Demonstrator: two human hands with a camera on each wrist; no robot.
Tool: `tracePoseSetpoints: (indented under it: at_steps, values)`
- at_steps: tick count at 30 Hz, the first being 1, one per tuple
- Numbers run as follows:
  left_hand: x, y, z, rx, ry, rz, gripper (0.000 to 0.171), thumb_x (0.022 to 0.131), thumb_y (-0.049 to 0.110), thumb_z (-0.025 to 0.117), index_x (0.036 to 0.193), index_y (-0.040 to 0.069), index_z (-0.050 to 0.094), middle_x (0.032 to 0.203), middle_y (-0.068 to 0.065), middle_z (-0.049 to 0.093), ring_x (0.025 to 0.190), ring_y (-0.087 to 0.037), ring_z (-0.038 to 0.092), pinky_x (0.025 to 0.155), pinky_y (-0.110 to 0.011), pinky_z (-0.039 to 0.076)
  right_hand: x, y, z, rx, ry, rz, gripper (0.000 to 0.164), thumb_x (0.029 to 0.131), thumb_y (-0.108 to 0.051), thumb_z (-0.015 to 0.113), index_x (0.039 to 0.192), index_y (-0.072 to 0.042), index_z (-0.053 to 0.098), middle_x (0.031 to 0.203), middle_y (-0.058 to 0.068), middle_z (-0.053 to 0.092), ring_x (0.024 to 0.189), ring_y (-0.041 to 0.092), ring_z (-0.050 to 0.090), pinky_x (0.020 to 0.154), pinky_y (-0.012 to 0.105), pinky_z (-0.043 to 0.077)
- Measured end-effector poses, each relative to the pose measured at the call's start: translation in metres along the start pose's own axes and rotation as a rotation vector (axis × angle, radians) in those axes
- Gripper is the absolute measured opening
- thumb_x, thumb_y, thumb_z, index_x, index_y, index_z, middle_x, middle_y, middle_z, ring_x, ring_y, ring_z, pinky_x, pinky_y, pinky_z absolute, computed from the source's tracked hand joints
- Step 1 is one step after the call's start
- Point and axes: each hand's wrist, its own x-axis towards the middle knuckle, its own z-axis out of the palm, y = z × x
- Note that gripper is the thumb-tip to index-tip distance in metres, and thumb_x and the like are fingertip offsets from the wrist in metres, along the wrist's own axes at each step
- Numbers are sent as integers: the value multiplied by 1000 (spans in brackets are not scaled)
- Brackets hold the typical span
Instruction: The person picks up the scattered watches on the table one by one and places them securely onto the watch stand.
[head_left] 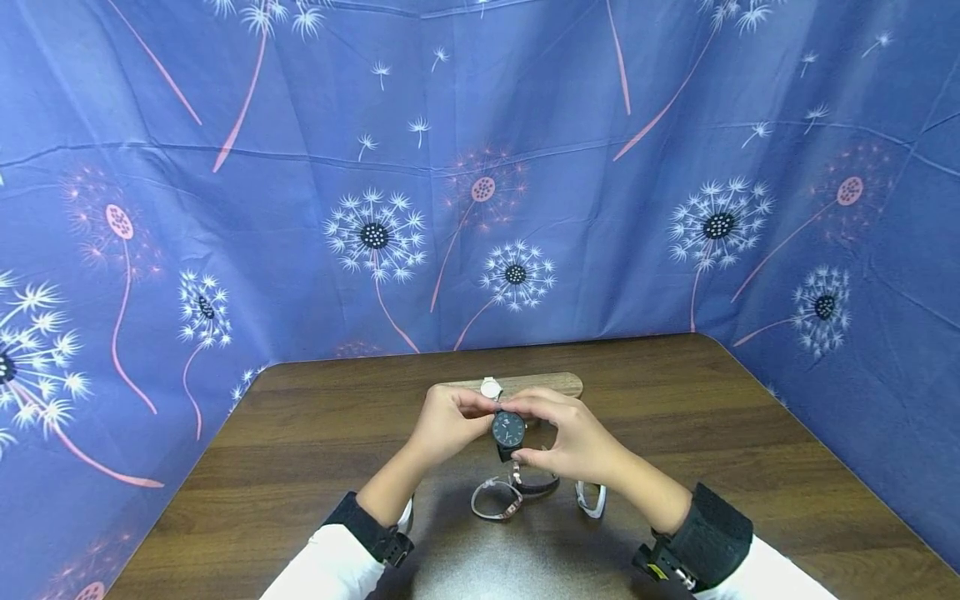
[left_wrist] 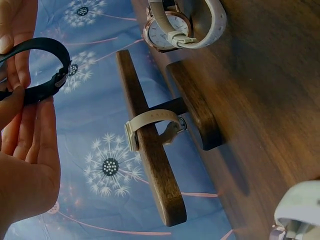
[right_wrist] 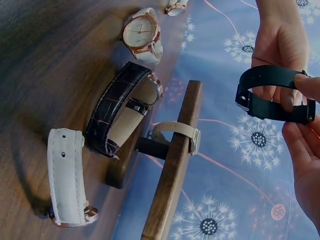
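Both my left grip [head_left: 442, 425] and right grip [head_left: 577, 435] pinch the black round-faced watch [head_left: 508, 430] above the brown wooden tabletop [head_left: 315, 450], nearer than the wooden bar stand [head_left: 547, 384], seemingly aligning it, the next move probably calling for slipping it on.

No text, number or brand can be read; the black watch [head_left: 508, 430] between the left hand [head_left: 448, 422] and right hand [head_left: 573, 433] bears pale dial marks too small to make out; the white watch [right_wrist: 140, 32], left of both hands in the right wrist view, bears fine marks, equally illegible.
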Motion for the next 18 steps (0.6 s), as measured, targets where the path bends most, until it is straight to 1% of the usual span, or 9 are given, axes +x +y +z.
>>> tracePoseSetpoints:
  at_steps: [3,8,10,13,16,18]
  values:
    - [0,-2,-1,-28,-17,0,12,80,-4,73,90,1,77,90,-10,74,77,-10,69,67,-23,57,-2,1,-1,-9,2,0,61,62,2,87,119,-1,66,112,8,66,95,19,64,83,29,55]
    - [-2,-1,-5,-81,-45,-33,13,81,1,76,93,-1,76,94,-12,74,81,-15,71,70,-25,58,-4,4,-5,-25,8,14,62,60,3,87,118,-1,66,113,8,66,96,20,64,84,27,55]
    - [-2,-1,-7,-72,-52,-42,13,81,2,77,93,-2,76,93,-12,74,82,-16,71,71,-24,58,-6,5,-8,-41,12,27,62,60,3,87,118,-1,66,114,8,66,98,21,64,85,27,54]
    - [-4,0,-12,-23,-62,-28,14,80,1,78,93,-3,75,92,-13,73,82,-19,71,73,-26,58,-8,8,-11,-55,26,26,61,60,2,88,117,1,66,113,9,66,99,23,64,88,23,52]
    - [-5,-3,-17,20,-82,-6,15,79,1,78,94,-2,75,94,-15,73,84,-21,71,74,-26,58,-13,11,-15,-54,46,26,60,60,0,89,116,1,66,113,11,66,99,24,63,89,20,50]
    - [-7,-5,-21,43,-99,-4,18,79,2,78,97,-1,75,96,-16,73,86,-24,71,76,-28,58,-17,13,-17,-50,55,39,60,60,-1,89,116,1,67,114,12,66,100,26,64,89,19,50]
